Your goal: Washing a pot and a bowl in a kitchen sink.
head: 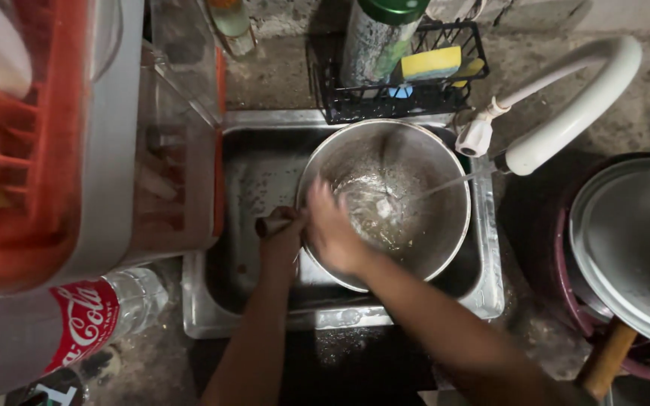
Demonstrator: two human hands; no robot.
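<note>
Tilting in the sink (265, 316), the pot (415, 188) sits between both hands: left hand (283, 233) at its handle, right hand (332, 229) inside.

A black wire caddy (355, 101) held a yellow sponge (432, 63) behind the basin, an orange dish rack (31, 173) stood left, and a clear plastic bottle (54, 327) lay below it.

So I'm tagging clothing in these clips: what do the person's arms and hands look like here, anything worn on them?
Both forearms are bare as far as the picture shows: no sleeves, gloves, watch or bracelets. The left hand and the right hand show no rings that I can make out, though motion blur on the right one hides fine detail. The upper arms are out of view.
</note>
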